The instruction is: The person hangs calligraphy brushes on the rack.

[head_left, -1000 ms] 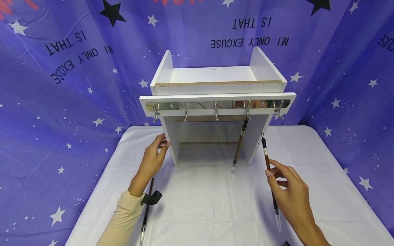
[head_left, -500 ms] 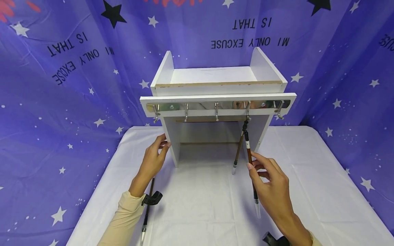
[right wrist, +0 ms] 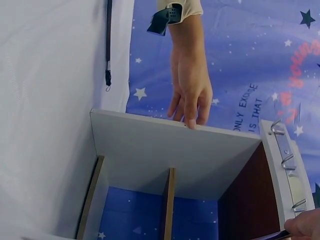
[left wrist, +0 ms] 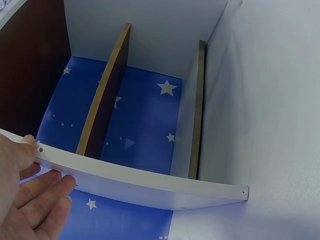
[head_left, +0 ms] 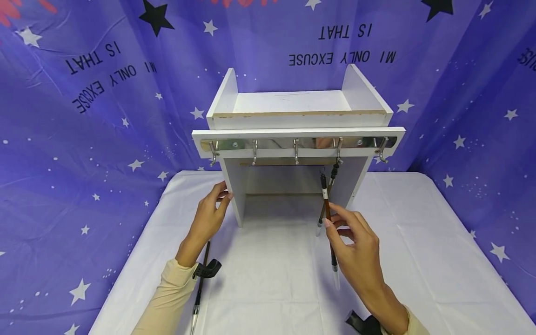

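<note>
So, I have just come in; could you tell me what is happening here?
A person's right hand holds a slim brown-and-black brush with a clear cap, its top free of the silver metal hooks. The left hand grips the side panel of a white board shelf unit. A similar brush hangs from the fourth hook from the left; another lies on the white tablecloth.

A purple curtain printed with stars and upside-down lettering hangs behind a white tablecloth.
</note>
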A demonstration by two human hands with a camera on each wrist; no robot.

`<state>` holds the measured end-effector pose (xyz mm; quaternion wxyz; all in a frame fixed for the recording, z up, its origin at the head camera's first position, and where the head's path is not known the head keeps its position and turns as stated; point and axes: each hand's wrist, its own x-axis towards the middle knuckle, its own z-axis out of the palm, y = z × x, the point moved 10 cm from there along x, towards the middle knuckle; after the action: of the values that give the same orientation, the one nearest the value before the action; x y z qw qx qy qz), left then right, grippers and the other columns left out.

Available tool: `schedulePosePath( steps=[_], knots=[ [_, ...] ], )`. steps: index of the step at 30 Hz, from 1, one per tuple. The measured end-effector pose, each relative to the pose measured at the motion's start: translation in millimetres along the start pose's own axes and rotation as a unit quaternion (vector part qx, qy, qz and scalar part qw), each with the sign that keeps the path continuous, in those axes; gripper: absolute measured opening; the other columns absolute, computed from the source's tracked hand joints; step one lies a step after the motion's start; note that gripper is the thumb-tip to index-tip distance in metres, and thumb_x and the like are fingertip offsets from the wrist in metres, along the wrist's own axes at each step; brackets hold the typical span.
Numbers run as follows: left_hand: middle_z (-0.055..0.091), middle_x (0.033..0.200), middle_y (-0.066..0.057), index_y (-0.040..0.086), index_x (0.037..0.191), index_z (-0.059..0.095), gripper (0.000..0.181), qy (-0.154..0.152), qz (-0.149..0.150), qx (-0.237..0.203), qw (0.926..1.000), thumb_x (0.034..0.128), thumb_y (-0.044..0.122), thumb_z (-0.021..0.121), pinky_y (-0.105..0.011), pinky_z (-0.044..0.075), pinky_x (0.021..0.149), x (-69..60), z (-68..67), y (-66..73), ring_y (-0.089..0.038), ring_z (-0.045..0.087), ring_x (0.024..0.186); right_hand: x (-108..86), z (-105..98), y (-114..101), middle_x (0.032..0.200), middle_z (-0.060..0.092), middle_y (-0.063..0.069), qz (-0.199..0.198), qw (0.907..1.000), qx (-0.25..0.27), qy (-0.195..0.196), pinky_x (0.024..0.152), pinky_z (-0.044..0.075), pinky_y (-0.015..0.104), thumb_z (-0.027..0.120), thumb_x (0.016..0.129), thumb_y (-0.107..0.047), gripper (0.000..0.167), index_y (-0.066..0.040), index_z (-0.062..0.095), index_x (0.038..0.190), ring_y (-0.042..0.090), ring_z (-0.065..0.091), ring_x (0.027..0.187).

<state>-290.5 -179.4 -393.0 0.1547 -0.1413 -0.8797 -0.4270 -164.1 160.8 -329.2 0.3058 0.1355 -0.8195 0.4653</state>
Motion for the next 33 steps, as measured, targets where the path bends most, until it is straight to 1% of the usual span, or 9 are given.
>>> schedulePosePath(
  steps=[6, 13, 24, 29, 33],
  knots=[
    [0.066, 0.139, -0.019, 0.008, 0.148, 0.055, 0.041, 0.001, 0.001, 0.0, 1.0, 0.1112, 0.025, 0.057, -0.058, 0.056, 0.098, -0.8, -0.4, 0.0, -0.038, 0.069, 0.12, 4.2, 8.2, -4.3, 0.102, 0.068, 0.003, -0.006, 0.9997, 0.022, 0.007, 0.081, 0.057, 0.012, 0.077, 0.094, 0.002, 0.045, -0.011, 0.07, 0.136, 0.007, 0.068, 0.087],
    [0.066, 0.139, -0.019, 0.009, 0.149, 0.055, 0.041, 0.002, 0.003, -0.002, 1.0, 0.1114, 0.026, 0.057, -0.058, 0.057, 0.096, -0.6, -0.8, -0.2, -0.037, 0.069, 0.121, 9.2, 17.8, -14.6, 0.102, 0.068, 0.004, -0.032, 0.9988, 0.032, 0.019, 0.079, 0.057, 0.012, 0.079, 0.092, 0.003, 0.047, -0.012, 0.071, 0.135, 0.013, 0.068, 0.086],
    [0.067, 0.138, -0.019, 0.008, 0.148, 0.055, 0.041, 0.0, 0.001, 0.0, 1.0, 0.1114, 0.026, 0.057, -0.058, 0.057, 0.096, -0.9, 0.3, -2.0, -0.037, 0.069, 0.12, 16.6, 31.3, -19.6, 0.101, 0.069, 0.002, -0.036, 0.9987, 0.033, 0.011, 0.079, 0.056, 0.012, 0.078, 0.094, -0.001, 0.045, -0.015, 0.071, 0.136, 0.015, 0.069, 0.085],
    [0.066, 0.139, -0.02, 0.008, 0.148, 0.055, 0.041, 0.001, 0.006, -0.004, 1.0, 0.1114, 0.025, 0.057, -0.06, 0.056, 0.098, -0.9, 0.4, -0.8, -0.038, 0.069, 0.121, 17.0, 34.3, -19.8, 0.1, 0.069, 0.002, -0.038, 0.9986, 0.036, 0.009, 0.078, 0.056, 0.013, 0.078, 0.095, -0.002, 0.043, -0.015, 0.071, 0.135, 0.015, 0.07, 0.084],
    [0.066, 0.14, -0.02, 0.008, 0.149, 0.054, 0.041, -0.001, 0.008, -0.007, 0.9999, 0.1115, 0.025, 0.057, -0.059, 0.056, 0.1, -0.5, 0.9, 0.1, -0.038, 0.069, 0.121, 17.6, 35.7, -19.0, 0.101, 0.069, 0.002, -0.039, 0.9987, 0.03, 0.009, 0.077, 0.056, 0.012, 0.078, 0.095, -0.002, 0.043, -0.015, 0.071, 0.135, 0.015, 0.07, 0.083]
  ],
)
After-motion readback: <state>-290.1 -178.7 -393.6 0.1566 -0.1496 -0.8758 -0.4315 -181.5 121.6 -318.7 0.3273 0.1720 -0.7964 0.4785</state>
